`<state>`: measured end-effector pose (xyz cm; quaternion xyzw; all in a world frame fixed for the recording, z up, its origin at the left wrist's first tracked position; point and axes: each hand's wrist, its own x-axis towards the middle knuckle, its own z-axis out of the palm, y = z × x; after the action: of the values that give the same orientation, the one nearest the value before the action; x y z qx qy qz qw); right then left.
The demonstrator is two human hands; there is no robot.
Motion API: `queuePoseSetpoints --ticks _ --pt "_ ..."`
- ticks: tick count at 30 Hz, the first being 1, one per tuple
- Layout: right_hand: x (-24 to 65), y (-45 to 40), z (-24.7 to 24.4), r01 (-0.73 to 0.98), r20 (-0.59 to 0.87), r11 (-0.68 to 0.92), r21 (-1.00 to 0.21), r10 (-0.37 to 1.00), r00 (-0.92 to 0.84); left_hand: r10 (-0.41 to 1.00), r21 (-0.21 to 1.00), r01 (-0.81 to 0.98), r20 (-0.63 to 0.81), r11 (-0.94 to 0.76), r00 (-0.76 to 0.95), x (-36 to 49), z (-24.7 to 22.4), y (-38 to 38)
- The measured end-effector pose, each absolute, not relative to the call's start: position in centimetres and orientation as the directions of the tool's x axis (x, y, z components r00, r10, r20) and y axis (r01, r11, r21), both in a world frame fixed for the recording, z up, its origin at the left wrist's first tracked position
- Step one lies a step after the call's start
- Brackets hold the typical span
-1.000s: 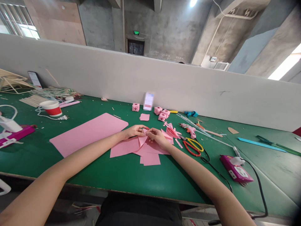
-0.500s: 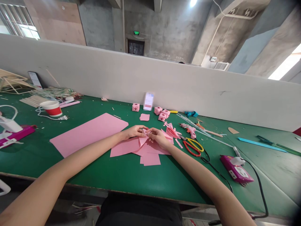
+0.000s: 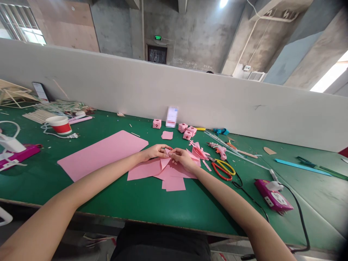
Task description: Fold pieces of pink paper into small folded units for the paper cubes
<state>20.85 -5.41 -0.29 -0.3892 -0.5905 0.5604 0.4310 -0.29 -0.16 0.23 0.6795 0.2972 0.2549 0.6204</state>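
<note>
Between my two hands is a piece of folded pink paper (image 3: 164, 164), its lower flap hanging down toward the table. My left hand (image 3: 156, 152) pinches its left side with curled fingers. Opposite it, my right hand (image 3: 181, 158) pinches the upper right part, the fingertips of both hands nearly meeting. Some of the folds are hidden behind my fingers. Beneath the hands lie larger pink sheets (image 3: 143, 171), and small pink paper squares (image 3: 175, 183) stick out at the front. Cut pink paper strips (image 3: 199, 151) are heaped just right of my right hand.
Red-and-yellow scissors (image 3: 223, 170) and a pink glue gun (image 3: 220, 151) lie to the right, near a purple power strip (image 3: 273, 197). Several folded pink paper cubes (image 3: 187, 135) stand behind, by a propped phone (image 3: 171, 117). A big pink sheet (image 3: 103, 154) and a paper cup (image 3: 59, 125) are left.
My right fingers have shifted slightly at the top of the folded paper. Otherwise the hands and the table look the same.
</note>
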Motion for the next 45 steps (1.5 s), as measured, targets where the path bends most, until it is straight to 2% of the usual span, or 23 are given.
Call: queuePoseSetpoints --ticks 45 --pt "20.89 -5.08 -0.82 -0.005 0.083 0.086 -0.996 0.943 -0.322 0.725 0.996 0.083 -0.028 -0.041 0.689 -0.14 0.51 -0.43"
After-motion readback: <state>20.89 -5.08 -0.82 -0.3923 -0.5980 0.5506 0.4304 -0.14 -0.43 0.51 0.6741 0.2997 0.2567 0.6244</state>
